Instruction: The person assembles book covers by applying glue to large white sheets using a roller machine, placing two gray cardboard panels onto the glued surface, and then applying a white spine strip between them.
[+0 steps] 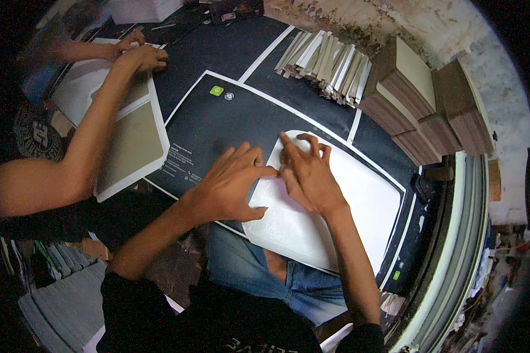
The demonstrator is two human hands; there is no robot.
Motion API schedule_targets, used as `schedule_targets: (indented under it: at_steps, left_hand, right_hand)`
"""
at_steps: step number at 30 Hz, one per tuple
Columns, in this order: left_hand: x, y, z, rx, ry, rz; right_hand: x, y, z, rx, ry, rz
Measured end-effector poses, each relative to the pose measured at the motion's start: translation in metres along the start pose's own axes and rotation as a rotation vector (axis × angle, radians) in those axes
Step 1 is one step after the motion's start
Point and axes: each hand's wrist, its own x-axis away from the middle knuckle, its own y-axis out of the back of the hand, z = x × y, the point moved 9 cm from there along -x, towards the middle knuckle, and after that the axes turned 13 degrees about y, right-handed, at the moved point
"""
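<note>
A white glossy sheet [288, 229] with cut corners lies over the dark printed mat in front of me, its right part matte and bright. My left hand [229, 185] rests at the sheet's left edge, thumb and fingers apart, the thumb tip touching the surface. Close beside it, my right hand [309, 176] is bent over the sheet's upper left corner, fingertips pressed down. A whitish patch shows between its curled fingers; whether it is a small thing or just the sheet, I cannot make out.
Another person's hands [138, 56] press on a white-edged grey board [132, 141] at the left. Bundled board strips [327, 65] lie at the back. Stacked brown boards [409, 88] stand at the back right. Piled grey sheets [65, 303] sit at the lower left.
</note>
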Motion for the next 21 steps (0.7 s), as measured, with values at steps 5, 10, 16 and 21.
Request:
schedule_targets:
  at_steps: [5,10,16,21]
  left_hand:
    - [0.001,0.001,0.006,0.024,0.059,0.058]
    - [-0.017,0.000,-0.020,-0.136,-0.016,0.066]
    - [-0.041,-0.009,-0.072,-0.193,-0.117,0.171]
    - [-0.089,-0.074,-0.162,-0.008,-0.362,0.332]
  right_hand:
    - [0.000,0.010,-0.017,0.161,-0.038,-0.052]
    - [0.029,0.015,-0.006,0.077,0.071,-0.113]
    - [0.128,0.086,-0.011,0.011,-0.272,-0.217]
    - [0.272,0.108,-0.064,0.165,-0.650,-0.261]
